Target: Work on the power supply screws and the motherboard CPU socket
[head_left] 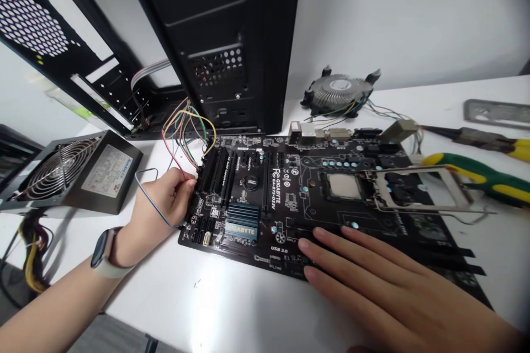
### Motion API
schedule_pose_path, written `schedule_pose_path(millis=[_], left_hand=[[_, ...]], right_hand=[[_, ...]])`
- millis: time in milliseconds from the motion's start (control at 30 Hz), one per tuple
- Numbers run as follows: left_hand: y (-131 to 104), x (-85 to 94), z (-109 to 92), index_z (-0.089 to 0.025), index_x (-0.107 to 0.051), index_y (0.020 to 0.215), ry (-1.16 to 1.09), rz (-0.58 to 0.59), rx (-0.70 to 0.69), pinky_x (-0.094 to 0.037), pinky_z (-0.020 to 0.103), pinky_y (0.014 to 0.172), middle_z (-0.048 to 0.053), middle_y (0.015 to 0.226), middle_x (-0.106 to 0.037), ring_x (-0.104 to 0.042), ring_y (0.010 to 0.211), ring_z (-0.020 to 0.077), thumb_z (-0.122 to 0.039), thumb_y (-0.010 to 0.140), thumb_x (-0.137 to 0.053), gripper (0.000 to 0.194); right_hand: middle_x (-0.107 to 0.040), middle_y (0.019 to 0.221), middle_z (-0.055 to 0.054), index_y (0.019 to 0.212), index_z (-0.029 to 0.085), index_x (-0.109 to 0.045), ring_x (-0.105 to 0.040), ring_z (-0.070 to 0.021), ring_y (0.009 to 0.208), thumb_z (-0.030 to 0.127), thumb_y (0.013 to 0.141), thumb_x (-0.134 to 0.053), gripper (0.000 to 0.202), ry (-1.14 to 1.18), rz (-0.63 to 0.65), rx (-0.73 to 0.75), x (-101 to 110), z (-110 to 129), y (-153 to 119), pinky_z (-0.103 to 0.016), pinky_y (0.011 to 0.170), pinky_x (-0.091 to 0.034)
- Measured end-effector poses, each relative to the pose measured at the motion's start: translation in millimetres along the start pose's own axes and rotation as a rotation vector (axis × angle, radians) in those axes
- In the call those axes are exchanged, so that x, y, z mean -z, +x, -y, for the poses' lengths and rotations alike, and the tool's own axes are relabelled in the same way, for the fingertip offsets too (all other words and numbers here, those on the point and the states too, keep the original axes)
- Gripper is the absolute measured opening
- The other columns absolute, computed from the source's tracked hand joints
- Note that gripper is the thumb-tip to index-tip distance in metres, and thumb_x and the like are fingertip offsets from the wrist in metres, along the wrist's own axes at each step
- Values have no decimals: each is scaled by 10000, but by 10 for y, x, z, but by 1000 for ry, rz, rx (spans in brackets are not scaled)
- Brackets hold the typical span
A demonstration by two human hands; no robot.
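A black Gigabyte motherboard (290, 193) lies flat on the white table (165, 298). At its left edge my left hand (169, 196) is closed, its thumb and fingertips pinching a thin red wire (168, 149). More thin wires (190, 113), yellow, green and white, loop from the case to that same edge, and a blue wire (151, 198) arcs over the wrist. My right hand (385, 287) rests spread on the board's lower right part and holds nothing. The processor (344, 186) shows beside a raised metal socket frame (467, 190).
An open black computer case (232, 27) stands behind the board. A power supply (103, 176) with bundled cables (33, 253) is at the left. A round cooler (339, 88) sits behind the board, with black-nosed pliers (480, 138), green-yellow handles (497, 182) and a metal plate (501, 113) at right.
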State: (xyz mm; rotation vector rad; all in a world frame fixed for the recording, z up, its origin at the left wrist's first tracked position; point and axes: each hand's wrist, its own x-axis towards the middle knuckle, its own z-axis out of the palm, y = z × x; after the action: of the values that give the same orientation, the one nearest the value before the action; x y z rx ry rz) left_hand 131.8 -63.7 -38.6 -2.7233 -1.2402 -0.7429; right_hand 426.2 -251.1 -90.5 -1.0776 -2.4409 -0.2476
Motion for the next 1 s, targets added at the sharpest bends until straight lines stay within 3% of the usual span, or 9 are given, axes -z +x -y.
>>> schedule_pose_path(millis=[333,567,800,900,1000], left_hand=[[18,-101,110,-221,-530,778,-14,-11,-28,-367,251,472,-12,557,-594,-554,443,166,-278,863,-477,115],[30,-108,167,-221,-475,823,-148,-46,-77,-411,205,470,-27,603,-654,-631,494,133,-253,937,-458,119],[107,66,195,-188,-583,735,-255,58,-230,-394,200,432,-33,531,-607,-542,419,103,-227,918,-499,205],[154,165,201,-176,-634,782,-304,104,-318,-464,206,502,-1,643,-680,-612,514,117,-182,884,-476,189],[186,205,251,-160,-675,865,-366,129,-409,-555,255,670,70,861,-752,-714,761,174,-165,845,-472,204]], right_hand=[[-434,1500,-83,1385,158,-532,-391,-256,1414,253,920,-480,477,69,-35,-38,-7,24,12,-450,1131,-408],[-593,1348,-111,1260,127,-606,-571,-261,1233,210,854,-491,430,6,-70,18,54,4,142,-437,967,-518],[-656,1253,-109,1222,120,-617,-628,-250,1141,226,822,-495,432,-60,-66,72,127,-44,221,-415,863,-572],[-644,1274,-109,1249,125,-608,-615,-246,1168,235,806,-512,467,-48,-44,71,111,-45,191,-407,898,-568],[-614,1322,-110,1285,129,-588,-592,-246,1208,227,793,-493,511,-38,-33,49,58,-30,129,-421,933,-562]])
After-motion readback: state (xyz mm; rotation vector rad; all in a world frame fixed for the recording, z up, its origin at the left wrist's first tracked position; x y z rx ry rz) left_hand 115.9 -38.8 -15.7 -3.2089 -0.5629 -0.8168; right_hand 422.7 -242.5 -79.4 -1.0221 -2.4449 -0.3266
